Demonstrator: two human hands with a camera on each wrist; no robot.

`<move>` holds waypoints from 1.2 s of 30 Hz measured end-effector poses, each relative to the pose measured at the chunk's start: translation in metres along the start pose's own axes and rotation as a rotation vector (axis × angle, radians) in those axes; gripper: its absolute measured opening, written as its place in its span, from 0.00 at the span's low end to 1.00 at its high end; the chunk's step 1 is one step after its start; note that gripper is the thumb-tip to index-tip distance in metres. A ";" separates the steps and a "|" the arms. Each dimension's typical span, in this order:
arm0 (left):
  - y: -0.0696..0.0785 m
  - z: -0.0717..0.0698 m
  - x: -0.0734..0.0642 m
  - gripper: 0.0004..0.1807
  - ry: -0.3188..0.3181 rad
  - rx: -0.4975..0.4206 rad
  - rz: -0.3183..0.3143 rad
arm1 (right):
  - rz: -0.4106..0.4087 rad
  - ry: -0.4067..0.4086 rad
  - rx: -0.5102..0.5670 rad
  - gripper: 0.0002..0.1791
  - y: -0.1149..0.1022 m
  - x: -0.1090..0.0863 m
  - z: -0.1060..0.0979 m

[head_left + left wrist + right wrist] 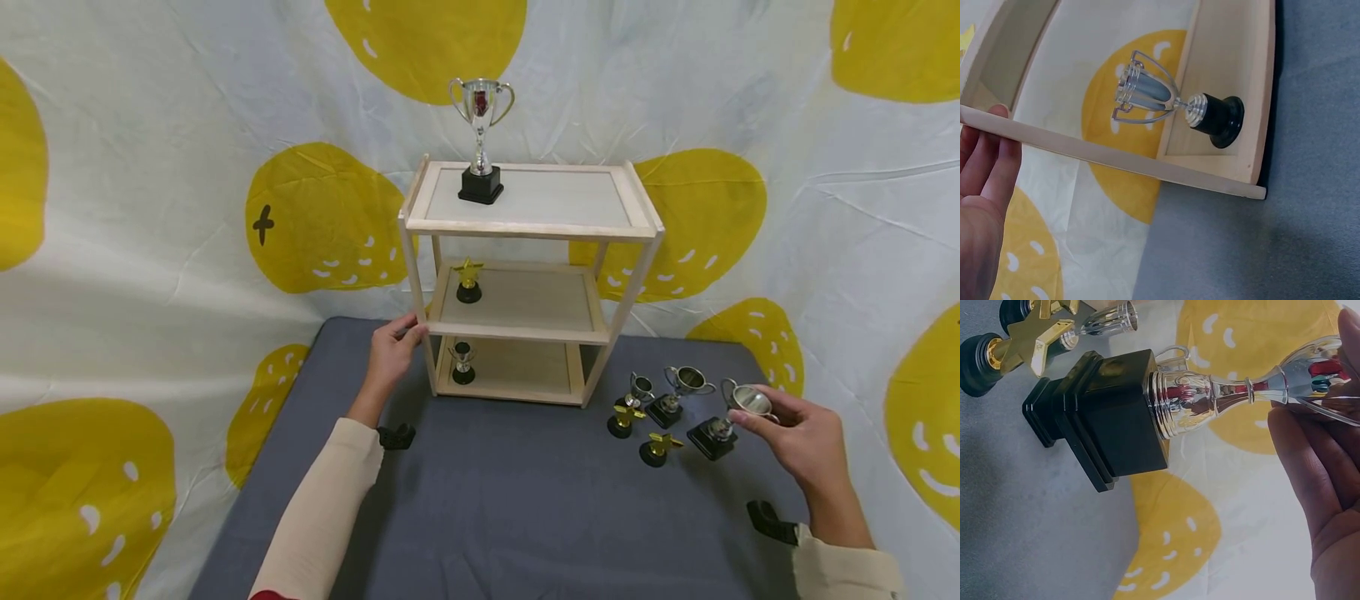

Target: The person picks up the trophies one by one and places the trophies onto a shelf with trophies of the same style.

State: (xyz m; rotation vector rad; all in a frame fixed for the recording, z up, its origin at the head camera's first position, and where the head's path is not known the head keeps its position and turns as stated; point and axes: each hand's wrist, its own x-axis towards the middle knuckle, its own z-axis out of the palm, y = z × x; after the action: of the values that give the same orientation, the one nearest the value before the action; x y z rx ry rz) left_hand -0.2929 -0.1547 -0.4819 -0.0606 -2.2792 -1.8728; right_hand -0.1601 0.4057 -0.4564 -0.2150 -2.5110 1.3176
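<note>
My right hand (808, 437) grips a silver two-handled trophy cup (712, 439) by its bowl, at the right of the table. In the right wrist view its square black base (1122, 415) hangs tilted, and the fingers lie along the bowl. My left hand (390, 354) holds the left front post (1091, 149) of a small wooden three-tier shelf (517, 335) at the middle tier. A large silver trophy (482, 183) stands on the top tier. On the middle tier is a gold star trophy (468, 292), and on the bottom one a small silver cup (463, 375).
Right of the shelf stand another silver cup (666, 410), a smaller silver cup (641, 387) and two gold star trophies, one near the shelf (621, 423) and one in front (656, 451). Grey cloth (510, 500) covers the table. A lemon-print curtain (187, 208) hangs behind.
</note>
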 end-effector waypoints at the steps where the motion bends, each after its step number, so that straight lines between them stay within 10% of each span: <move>1: 0.000 0.000 0.000 0.22 -0.001 -0.003 -0.003 | 0.000 0.001 -0.001 0.19 -0.001 0.000 -0.001; 36: -0.005 -0.001 0.004 0.22 -0.004 0.021 0.020 | -0.122 0.018 0.020 0.19 -0.012 0.009 -0.001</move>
State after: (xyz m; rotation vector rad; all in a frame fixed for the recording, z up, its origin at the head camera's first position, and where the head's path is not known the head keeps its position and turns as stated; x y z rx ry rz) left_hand -0.2970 -0.1571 -0.4855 -0.0838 -2.2923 -1.8406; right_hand -0.1683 0.4024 -0.4439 -0.0673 -2.4530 1.2862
